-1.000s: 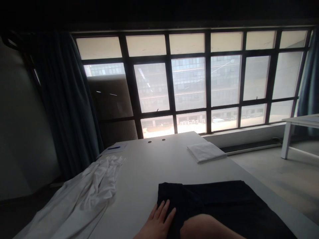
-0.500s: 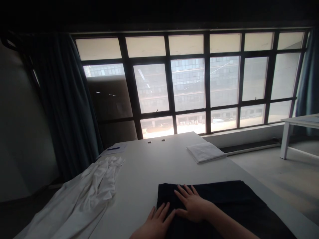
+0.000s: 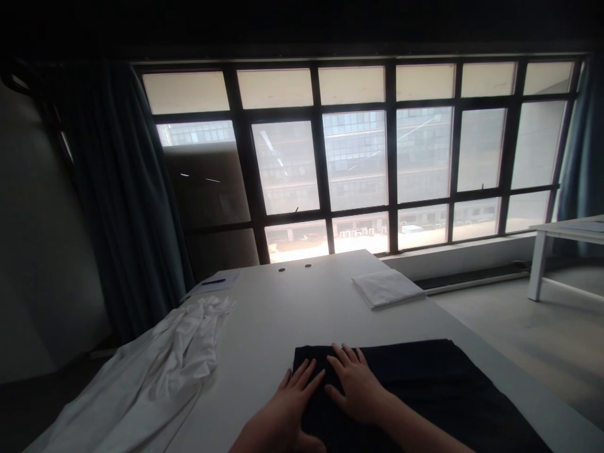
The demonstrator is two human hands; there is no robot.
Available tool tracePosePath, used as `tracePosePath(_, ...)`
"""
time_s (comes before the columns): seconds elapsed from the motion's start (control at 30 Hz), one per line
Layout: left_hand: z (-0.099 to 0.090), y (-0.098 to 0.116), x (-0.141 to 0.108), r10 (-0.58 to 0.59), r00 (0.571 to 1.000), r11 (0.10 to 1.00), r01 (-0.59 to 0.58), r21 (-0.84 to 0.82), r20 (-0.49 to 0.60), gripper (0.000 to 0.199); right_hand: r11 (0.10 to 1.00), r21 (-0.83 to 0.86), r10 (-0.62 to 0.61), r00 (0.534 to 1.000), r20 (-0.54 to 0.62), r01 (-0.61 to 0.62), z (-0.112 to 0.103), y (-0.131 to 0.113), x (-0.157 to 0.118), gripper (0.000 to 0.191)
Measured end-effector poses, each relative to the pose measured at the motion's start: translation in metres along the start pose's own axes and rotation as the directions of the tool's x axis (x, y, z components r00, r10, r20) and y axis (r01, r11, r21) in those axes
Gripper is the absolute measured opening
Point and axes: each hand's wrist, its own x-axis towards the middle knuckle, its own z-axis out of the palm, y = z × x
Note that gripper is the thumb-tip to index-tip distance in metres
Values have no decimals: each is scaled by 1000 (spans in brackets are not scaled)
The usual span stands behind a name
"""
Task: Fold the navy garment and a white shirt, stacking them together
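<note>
A dark cloth lies spread on the white table, its far left corner near my fingertips. My left hand rests at the cloth's left edge with its fingers apart. Just to the right, my right hand lies flat on the cloth, fingers spread, its fingertips at the far edge. The two hands do not touch. Neither one grips anything.
Rumpled white fabric covers the table's left side. A folded white cloth lies near the right edge. Paper with a pen sits at the far left. Another white table stands at the right.
My left hand has moved forward along the cloth's left edge, and more of its thumb shows. My right hand has shifted slightly left and forward. The dark cloth sits slightly further left.
</note>
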Motion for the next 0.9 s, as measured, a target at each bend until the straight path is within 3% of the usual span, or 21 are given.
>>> tracePosePath(0.17,-13,4,-10,-127,989,991,123,58,81,139,998,-15,61,994,88,-60,-10,8,5,88)
tracePosePath(0.27,-19,-10,-23,-194,979,979,189,75,68,140,986,-22,167,979,120,-166,-28,24,5,88)
tracePosePath(0.37,-26,-35,-39,-275,962,960,274,61,1,129,968,-46,252,961,116,-248,-52,49,3,85)
tracePosePath(0.5,-39,-58,-59,-408,905,908,416,48,-120,92,962,-27,274,957,92,-273,-80,85,-2,71)
tracePosePath(0.57,-42,-59,-62,-456,875,879,471,72,-160,94,957,-14,289,955,71,-289,-90,102,-4,61)
tracePosePath(0.63,-41,-55,-58,-445,879,882,463,85,-172,105,948,3,318,947,54,-319,-97,116,-6,50)
tracePosePath(0.7,-34,-47,-49,-370,917,922,383,65,-149,111,934,27,355,934,51,-356,-99,128,-8,43)
tracePosePath(0.8,-14,-33,-28,-249,965,968,250,5,-78,103,903,74,420,905,64,-424,-98,140,-8,35)
tracePosePath(0.9,7,-25,-11,-250,964,967,253,22,-94,92,873,135,462,884,79,-468,-93,143,-6,36)
